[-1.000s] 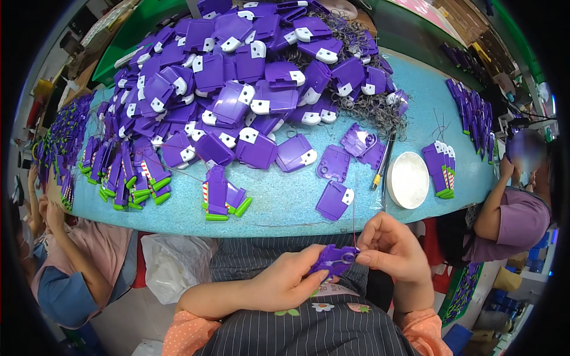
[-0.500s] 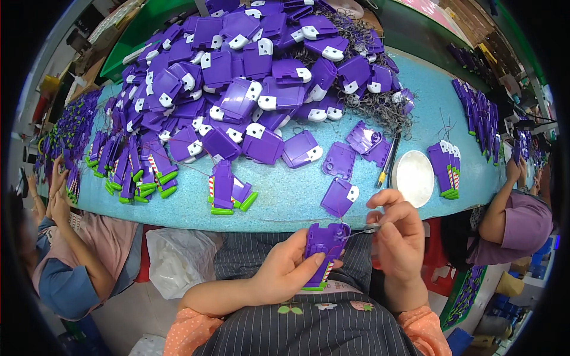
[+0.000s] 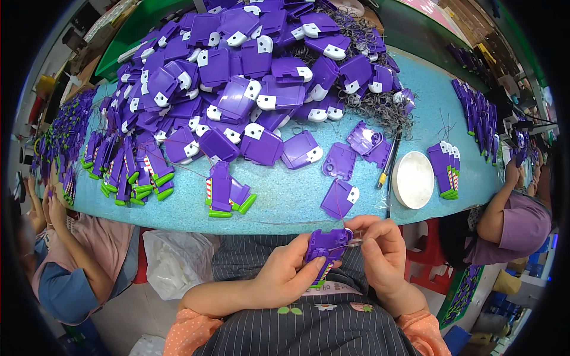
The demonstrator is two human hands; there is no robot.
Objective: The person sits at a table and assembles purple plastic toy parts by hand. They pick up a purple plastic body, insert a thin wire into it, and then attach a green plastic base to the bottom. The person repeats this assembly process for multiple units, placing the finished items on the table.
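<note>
My left hand (image 3: 285, 272) is closed around a purple plastic shell (image 3: 322, 244) with a striped edge and a green end, tilted in front of my apron; the thumb lies across its face. At the shell's upper right corner, my right hand (image 3: 383, 254) pinches a small looped bundle of thin grey wire (image 3: 355, 242). One strand seems to run to the shell; where it ends is too small to tell. Just beyond my hands a purple half with a white corner (image 3: 339, 199) lies on the blue table (image 3: 285, 221).
A large heap of purple-and-white shells (image 3: 237, 98) fills the far side. Tangled grey wires (image 3: 386, 110) lie at its right. A white bowl (image 3: 414, 181), a black stick-like tool (image 3: 389, 169) and green-ended pieces (image 3: 219, 193) stand nearer. People sit on both sides.
My right hand has moved left and closer to the shell, bringing the wire bundle against its corner. My left hand has kept its hold on the shell with little movement.
</note>
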